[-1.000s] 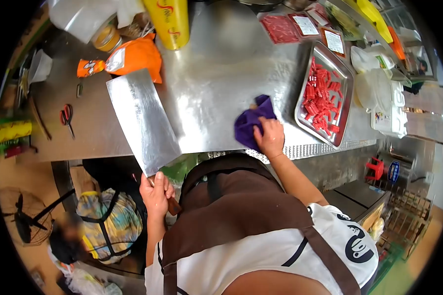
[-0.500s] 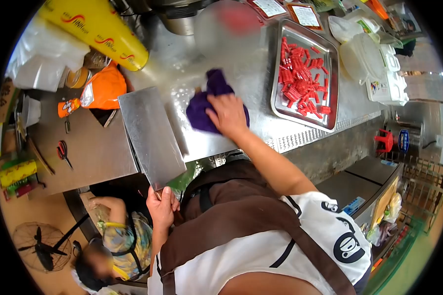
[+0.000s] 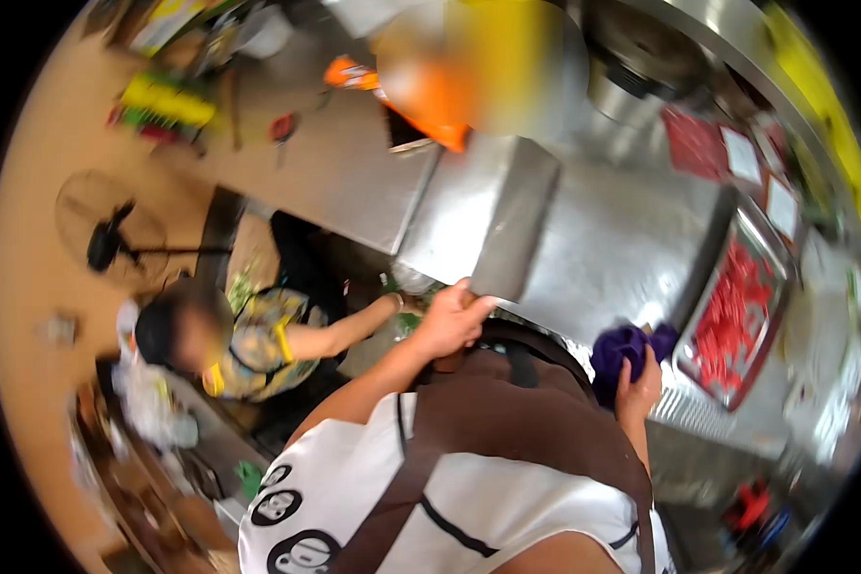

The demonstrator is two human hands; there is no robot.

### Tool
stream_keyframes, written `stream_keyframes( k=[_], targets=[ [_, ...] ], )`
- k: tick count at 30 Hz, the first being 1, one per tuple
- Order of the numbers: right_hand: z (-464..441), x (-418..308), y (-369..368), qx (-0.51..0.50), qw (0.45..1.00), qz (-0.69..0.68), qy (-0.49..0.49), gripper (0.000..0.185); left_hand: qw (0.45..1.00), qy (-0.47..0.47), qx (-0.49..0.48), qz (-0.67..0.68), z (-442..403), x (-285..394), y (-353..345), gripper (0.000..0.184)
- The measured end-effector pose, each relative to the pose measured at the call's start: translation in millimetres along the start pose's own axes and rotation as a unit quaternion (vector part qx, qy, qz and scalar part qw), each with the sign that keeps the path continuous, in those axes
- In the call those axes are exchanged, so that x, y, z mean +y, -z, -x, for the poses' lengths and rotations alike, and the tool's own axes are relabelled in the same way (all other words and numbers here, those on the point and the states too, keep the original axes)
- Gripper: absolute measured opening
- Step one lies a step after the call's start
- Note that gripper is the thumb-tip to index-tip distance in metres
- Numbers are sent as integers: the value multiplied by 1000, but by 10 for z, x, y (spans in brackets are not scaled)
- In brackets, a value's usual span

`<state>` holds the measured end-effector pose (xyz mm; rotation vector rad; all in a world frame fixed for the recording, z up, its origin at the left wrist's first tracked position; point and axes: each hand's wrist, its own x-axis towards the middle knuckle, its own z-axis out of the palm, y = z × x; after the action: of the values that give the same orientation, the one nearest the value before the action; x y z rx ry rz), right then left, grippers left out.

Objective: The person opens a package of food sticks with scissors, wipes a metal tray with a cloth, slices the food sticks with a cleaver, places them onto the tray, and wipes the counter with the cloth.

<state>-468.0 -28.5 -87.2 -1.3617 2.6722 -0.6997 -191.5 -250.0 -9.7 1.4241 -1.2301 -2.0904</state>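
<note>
My left hand [image 3: 454, 320] is closed around the handle of a cleaver, in front of the counter's near edge. The cleaver's wide, grey rectangular blade [image 3: 517, 220] reaches away from me over the metal counter [image 3: 612, 230]. To the right, my right hand [image 3: 638, 383] grips a bunched purple cloth [image 3: 619, 359] by the counter's near edge. Just right of the cloth is a steel tray [image 3: 684, 359] of short red pieces [image 3: 732, 311], which are blurred.
A person [image 3: 268, 335] sits at the left, one arm stretched toward the space under the counter. An orange bag [image 3: 435, 110], red-handled scissors [image 3: 282, 126] and a large metal pot [image 3: 641, 67] are on the worktops. A standing fan [image 3: 110, 234] is at far left.
My view has turned left. The cloth has moved from mid-counter to the near edge beside the tray, bunched in my right hand. The cleaver blade has tilted and looks narrower.
</note>
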Motion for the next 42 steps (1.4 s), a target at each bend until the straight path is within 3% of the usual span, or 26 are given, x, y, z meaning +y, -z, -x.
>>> stream_keyframes(
  k=[2, 4, 6, 8, 10, 14, 17, 22, 26, 29, 34, 36, 38, 40, 42],
  targets=[
    [-153, -112, -37, -2, 997, -82, 8, 49, 1000, 0, -1, 8, 33, -6, -25, 25],
    [-353, -243, -99, -91, 980, -174, -38, 49, 1000, -19, 20, -2, 93, -80, -72, 26],
    [-659, -478, -102, -227, 932, -264, -100, 46, 998, -27, 62, 12, 230, -70, -133, 28],
    [-877, -589, -392, -254, 852, -445, -108, 39, 996, -19, 86, 33, 369, -126, -111, 31],
    [-1092, -790, -554, -271, 835, -473, -75, 37, 989, -29, 132, 64, 512, -268, -94, 32],
    [-1361, -1313, -601, -431, 669, -595, -112, 39, 968, -41, 217, 117, 1022, -416, -109, 24],
    [-1396, -1578, -668, -483, 648, -582, -90, 40, 935, -74, 296, 183, 1348, -654, -74, 23],
    [-1204, -2187, -700, -492, 656, -567, -74, 42, 904, -75, 370, 202, 1706, -1062, 179, 23],
    [-1154, -2933, -844, -494, 674, -549, 6, 42, 879, -89, 401, 241, 1968, -1173, 413, 19],
    [-1232, -3659, -932, -421, 702, -568, 87, 40, 869, -70, 427, 242, 2169, -1308, 579, 18],
    [-1387, -4735, -831, -133, 815, -492, 276, 51, 857, -113, 437, 248, 2401, -1670, 820, 20],
    [-1410, -5035, -880, -147, 782, -538, 278, 55, 850, -126, 441, 257, 2467, -1768, 857, 23],
    [-1519, -5186, -1166, -44, 804, -461, 374, 56, 844, -122, 460, 248, 2504, -1806, 851, 25],
    [-1520, -5135, -1360, -134, 879, -292, 353, 69, 834, -114, 469, 269, 2521, -1794, 800, 25],
    [-1367, -5017, -1605, -102, 866, -277, 404, 70, 821, -77, 495, 275, 2556, -1692, 756, 24]
  ],
)
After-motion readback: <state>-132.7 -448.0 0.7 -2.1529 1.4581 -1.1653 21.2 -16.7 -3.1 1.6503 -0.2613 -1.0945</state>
